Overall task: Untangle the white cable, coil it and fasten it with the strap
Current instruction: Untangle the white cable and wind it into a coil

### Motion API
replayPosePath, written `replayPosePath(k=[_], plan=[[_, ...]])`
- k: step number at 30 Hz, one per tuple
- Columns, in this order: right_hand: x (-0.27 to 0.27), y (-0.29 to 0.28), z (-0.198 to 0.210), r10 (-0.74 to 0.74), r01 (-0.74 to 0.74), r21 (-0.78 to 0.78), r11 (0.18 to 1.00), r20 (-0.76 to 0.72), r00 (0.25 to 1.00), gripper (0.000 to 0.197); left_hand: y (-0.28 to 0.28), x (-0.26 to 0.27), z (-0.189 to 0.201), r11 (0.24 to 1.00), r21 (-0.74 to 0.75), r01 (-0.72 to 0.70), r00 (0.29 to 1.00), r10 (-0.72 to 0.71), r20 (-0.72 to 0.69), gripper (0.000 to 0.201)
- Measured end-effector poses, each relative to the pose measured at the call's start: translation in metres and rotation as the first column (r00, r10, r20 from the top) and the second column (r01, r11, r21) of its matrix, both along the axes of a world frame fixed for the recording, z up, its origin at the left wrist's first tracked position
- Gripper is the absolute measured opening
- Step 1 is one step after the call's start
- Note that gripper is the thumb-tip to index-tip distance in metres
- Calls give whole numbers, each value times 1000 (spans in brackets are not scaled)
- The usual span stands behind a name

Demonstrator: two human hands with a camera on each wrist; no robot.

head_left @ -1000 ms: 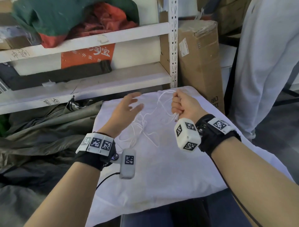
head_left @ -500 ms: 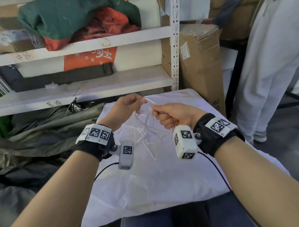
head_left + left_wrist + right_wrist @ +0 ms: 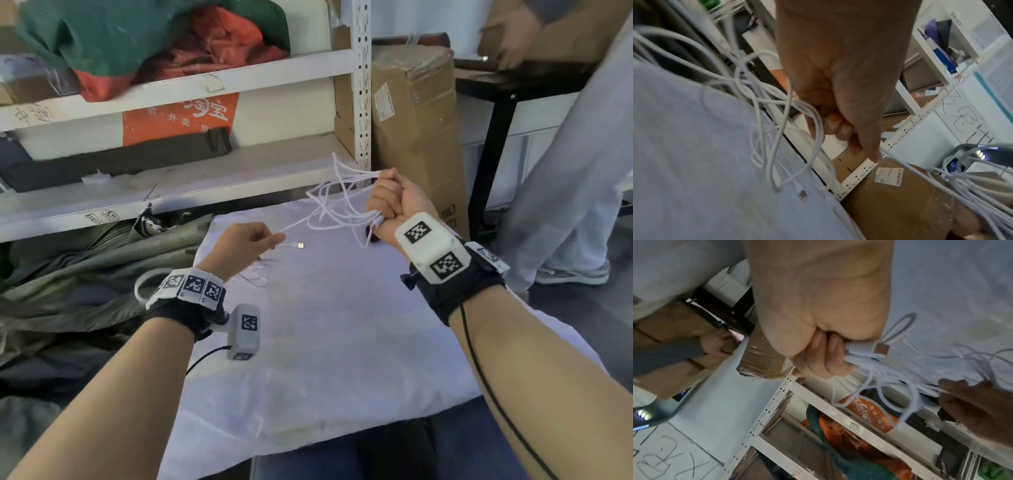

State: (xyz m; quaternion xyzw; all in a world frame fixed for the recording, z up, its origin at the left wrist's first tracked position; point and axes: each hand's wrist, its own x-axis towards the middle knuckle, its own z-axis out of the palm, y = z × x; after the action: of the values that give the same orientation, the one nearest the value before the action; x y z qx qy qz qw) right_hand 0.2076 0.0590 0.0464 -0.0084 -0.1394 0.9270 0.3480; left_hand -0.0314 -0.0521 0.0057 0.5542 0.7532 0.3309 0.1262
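The white cable [image 3: 325,205] hangs as tangled loops between my hands, above the white cloth [image 3: 342,359]. My right hand [image 3: 383,195] is raised at the right in a fist that grips a bunch of its strands. In the right wrist view the right hand [image 3: 828,356] clamps several strands [image 3: 875,382], and a metal plug [image 3: 882,349] sticks out beside the fingers. My left hand [image 3: 270,238] is lower and to the left, pinching one strand just behind a USB plug [image 3: 299,245]. In the left wrist view, loops [image 3: 774,146] dangle beside the curled left fingers [image 3: 838,126]. I see no strap clearly.
A white metal shelf rack [image 3: 361,102] stands behind the cloth, with a tall cardboard box [image 3: 411,130] beside it. Another person [image 3: 565,171] stands at the right by a black table [image 3: 496,85]. Grey-green tarps [image 3: 85,274] are piled at the left.
My hands were close together on the tangle. The right hand has since risen to the right with the bunch, and the left has drawn one strand down and left, stretching the loops.
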Motion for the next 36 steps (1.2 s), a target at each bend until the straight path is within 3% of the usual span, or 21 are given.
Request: replayPosePath(k=[2,4,6,10,15,18,22,25,29,36], plan=[[2,6,-3,-110,112,-82,990,20,994,61,-9,-8,-1,998,-54,-45,980,34,-194,35],[6,14,-4,-258,264,-114,958,65,964,56,-19,-18,-3,992,-73,-100,957,75,-282,35],[9,24,-7,-397,409,-137,902,105,912,47,-28,-26,-7,988,-86,-128,949,96,-300,34],[6,34,-18,-521,559,-62,827,291,802,37,-34,-23,-12,985,-135,-109,951,64,-303,28],[6,32,-28,-603,642,118,758,502,620,37,-36,-15,-13,991,-131,24,953,-62,-296,23],[3,29,-29,-590,645,124,754,560,582,41,-36,-8,-6,977,-200,74,924,-143,-356,25],[-12,14,-27,-506,467,230,854,573,644,27,-27,10,10,950,-290,115,853,-244,-461,32],[-25,3,-27,-461,263,388,884,620,635,27,-20,24,21,929,-330,168,823,-316,-472,29],[-37,-14,-29,-496,-38,614,788,671,551,26,-16,41,29,909,-343,237,811,-379,-446,26],[-48,-40,-34,-493,-438,669,601,741,455,22,-14,63,26,896,-231,379,836,-438,-330,18]])
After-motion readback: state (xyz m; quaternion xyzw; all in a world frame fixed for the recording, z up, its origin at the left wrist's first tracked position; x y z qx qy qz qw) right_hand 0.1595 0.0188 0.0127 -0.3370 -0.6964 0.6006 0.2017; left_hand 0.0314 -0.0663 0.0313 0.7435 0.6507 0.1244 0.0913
